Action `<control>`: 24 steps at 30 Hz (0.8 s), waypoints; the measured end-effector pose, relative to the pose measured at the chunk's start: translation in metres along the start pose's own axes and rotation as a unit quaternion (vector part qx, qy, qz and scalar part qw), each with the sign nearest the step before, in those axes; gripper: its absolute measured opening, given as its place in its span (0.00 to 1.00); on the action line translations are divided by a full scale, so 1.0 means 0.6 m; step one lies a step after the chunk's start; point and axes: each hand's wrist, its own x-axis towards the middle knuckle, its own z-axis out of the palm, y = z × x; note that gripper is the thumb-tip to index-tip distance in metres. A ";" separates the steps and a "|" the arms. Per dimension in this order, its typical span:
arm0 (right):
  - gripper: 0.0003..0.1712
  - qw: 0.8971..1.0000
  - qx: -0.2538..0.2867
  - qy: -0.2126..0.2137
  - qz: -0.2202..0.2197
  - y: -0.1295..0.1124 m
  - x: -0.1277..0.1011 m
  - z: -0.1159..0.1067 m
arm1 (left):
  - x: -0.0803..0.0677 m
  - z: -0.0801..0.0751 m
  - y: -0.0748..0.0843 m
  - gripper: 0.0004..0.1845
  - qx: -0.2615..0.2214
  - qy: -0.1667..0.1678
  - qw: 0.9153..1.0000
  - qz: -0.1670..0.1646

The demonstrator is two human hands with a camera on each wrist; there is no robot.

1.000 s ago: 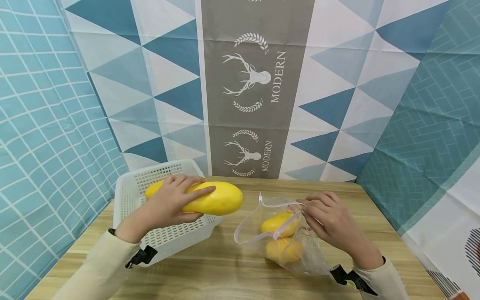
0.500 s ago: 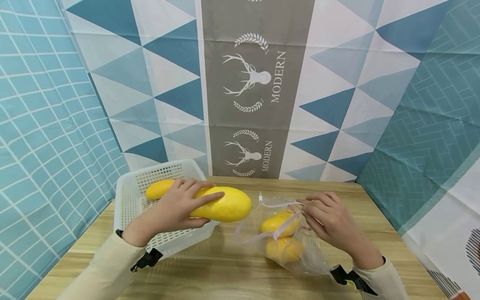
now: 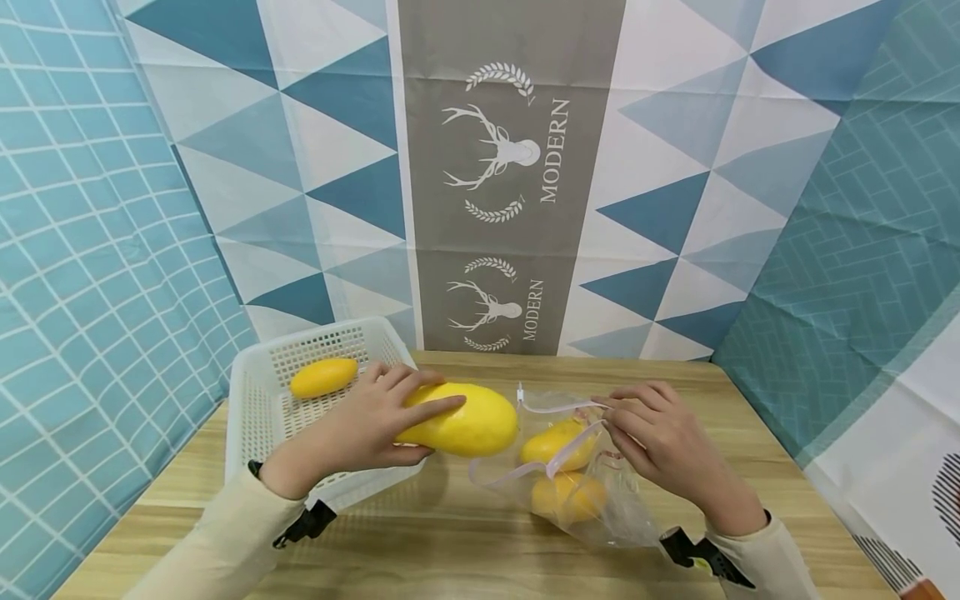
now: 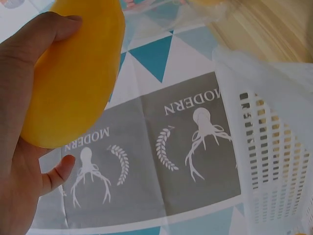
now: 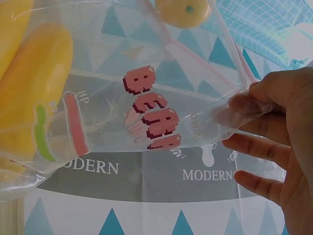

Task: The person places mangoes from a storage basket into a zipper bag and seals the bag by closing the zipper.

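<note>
My left hand (image 3: 377, 423) holds a large yellow papaya (image 3: 471, 419) from above, its rounded end toward the right. The papaya hangs over the left side of the open mouth of a clear zip bag (image 3: 628, 510). Curled fingers of my right hand (image 3: 667, 446) pinch the bag's upper right rim, as the right wrist view also shows. Inside the bag lie a yellow oblong fruit (image 3: 555, 447) and a rounder orange-yellow fruit (image 3: 567, 498). Red printed letters (image 5: 164, 127) mark the plastic. Left of the left hand, a smaller yellow fruit (image 3: 324, 378) lies in a white basket (image 3: 251, 367).
The white basket stands at the left of the wooden table (image 3: 450, 550), its right wall beneath the left hand and wrist. Patterned cloth (image 3: 517, 167) hangs behind the table and along both sides.
The left hand has carried the papaya rightward and slightly nearer, away from the basket to the bag's mouth. The basket's fruit is now fully uncovered. The right hand stays at the bag's rim.
</note>
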 end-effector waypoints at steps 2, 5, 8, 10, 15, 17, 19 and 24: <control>0.22 1.000 0.000 0.007 -0.001 0.000 0.000 0.001 | 0.002 0.002 0.002 0.41 0.001 -0.001 1.000 0.001; 0.22 1.000 0.003 0.019 -0.003 0.002 0.000 0.002 | 0.005 0.004 0.005 0.42 0.002 -0.002 1.000 0.003; 0.22 1.000 0.005 0.025 -0.006 0.004 -0.001 0.004 | 0.009 0.005 0.009 0.42 0.000 -0.003 1.000 0.004; 0.22 1.000 0.005 0.018 -0.005 0.003 -0.001 0.003 | 0.011 0.005 0.010 0.41 0.003 -0.005 1.000 0.005; 0.22 1.000 0.004 0.004 -0.001 0.002 -0.001 0.002 | 0.015 0.008 0.014 0.40 0.005 -0.010 1.000 0.005; 0.22 1.000 0.005 0.004 -0.001 0.001 0.000 0.002 | 0.017 0.009 0.017 0.40 0.002 -0.012 1.000 0.006; 0.21 1.000 0.006 0.004 -0.001 0.001 0.000 0.003 | 0.018 0.010 0.019 0.40 -0.004 -0.012 1.000 0.006; 0.22 1.000 0.011 -0.002 0.005 0.000 -0.001 0.004 | 0.023 0.015 0.026 0.40 -0.014 -0.014 1.000 0.006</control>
